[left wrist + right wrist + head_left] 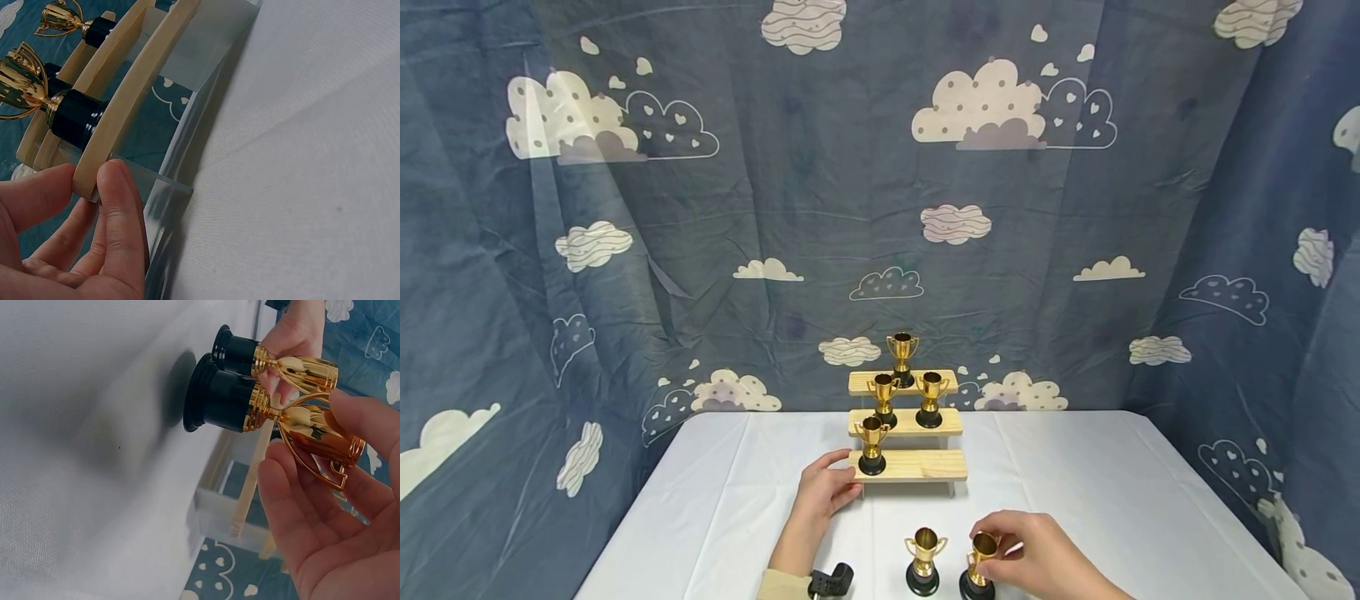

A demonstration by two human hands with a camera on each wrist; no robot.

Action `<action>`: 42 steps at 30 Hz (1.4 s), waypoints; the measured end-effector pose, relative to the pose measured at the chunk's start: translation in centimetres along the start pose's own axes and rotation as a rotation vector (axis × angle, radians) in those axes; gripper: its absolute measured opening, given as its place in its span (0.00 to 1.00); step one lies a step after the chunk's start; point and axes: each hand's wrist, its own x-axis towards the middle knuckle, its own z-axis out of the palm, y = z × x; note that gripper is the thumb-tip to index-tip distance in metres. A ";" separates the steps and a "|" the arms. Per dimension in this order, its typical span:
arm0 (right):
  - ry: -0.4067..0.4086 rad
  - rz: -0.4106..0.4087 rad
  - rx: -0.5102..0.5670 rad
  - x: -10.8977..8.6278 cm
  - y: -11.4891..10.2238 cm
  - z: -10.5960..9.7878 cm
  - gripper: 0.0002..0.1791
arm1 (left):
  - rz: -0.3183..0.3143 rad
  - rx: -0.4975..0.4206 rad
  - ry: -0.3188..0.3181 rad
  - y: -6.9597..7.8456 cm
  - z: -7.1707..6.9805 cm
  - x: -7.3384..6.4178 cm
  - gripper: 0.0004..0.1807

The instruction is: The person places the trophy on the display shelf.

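My right hand pinches a small gold trophy cup with a black base, thumb and fingers about its cup and handles. In the right wrist view the base of that trophy is close over the table, a shadow beside it. A second such trophy stands upright just to its left. Farther forward, my left hand pinches the left end of the lowest wooden board of a three-step display stand, thumb and fingers on either side. One trophy stands on this board near that hand.
Two trophies stand on the stand's middle board, and one on its top board. Clear side panels hold up the boards. A white cloth covers the table; a blue cloud-print curtain hangs behind.
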 end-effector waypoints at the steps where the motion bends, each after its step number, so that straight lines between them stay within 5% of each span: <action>1: 0.002 0.003 0.002 0.0 0.0 0.0 0.17 | -0.001 -0.001 0.000 0.0 0.0 0.0 0.28; 31: 0.077 0.035 0.011 0.2 0.1 -0.6 0.17 | 0.013 -0.005 -0.030 -0.1 -0.1 0.2 0.29; 42: 0.182 0.013 0.035 0.4 -0.1 -0.7 0.16 | 0.013 -0.006 -0.029 -0.2 -0.2 0.2 0.28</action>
